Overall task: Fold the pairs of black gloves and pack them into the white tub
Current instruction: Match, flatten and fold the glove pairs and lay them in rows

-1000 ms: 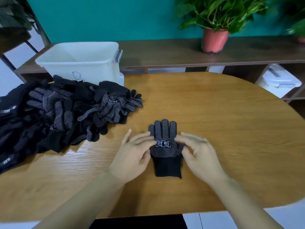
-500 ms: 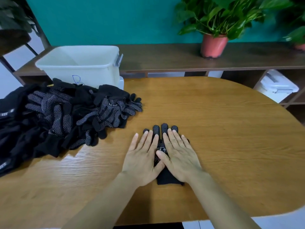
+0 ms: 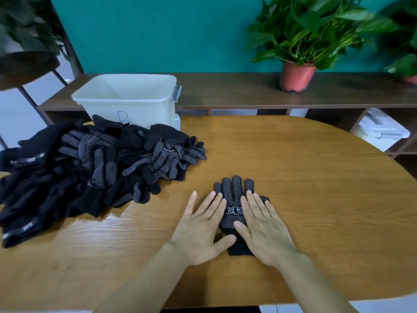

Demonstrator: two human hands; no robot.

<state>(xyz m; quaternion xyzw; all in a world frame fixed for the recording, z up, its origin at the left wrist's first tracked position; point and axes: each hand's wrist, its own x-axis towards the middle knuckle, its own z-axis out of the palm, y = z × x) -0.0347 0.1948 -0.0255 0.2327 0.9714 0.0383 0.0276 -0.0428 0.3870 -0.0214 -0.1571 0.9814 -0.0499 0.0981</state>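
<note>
A black glove pair [image 3: 234, 195] with white grip dots lies flat on the wooden table [image 3: 316, 188], fingers pointing away from me. My left hand [image 3: 202, 229] lies flat, fingers straight, pressing on the glove's left edge. My right hand [image 3: 262, 227] lies flat on its right side, covering the thumb area. A large heap of black dotted gloves [image 3: 90, 168] sits at the table's left. Behind the heap stands the white tub [image 3: 128, 98], and I see nothing inside the part of it that shows.
A dark wooden shelf [image 3: 248, 93] runs behind the table, carrying a potted plant [image 3: 297, 73]. A white lidded box [image 3: 381, 132] sits in the shelf's lower right compartment. A dark chair or stand [image 3: 29, 64] is at the far left.
My hands went from pinching the glove's sides to lying flat over it, then slid apart and toward me, uncovering the glove's fingers and printed label. The view shifted slightly.
</note>
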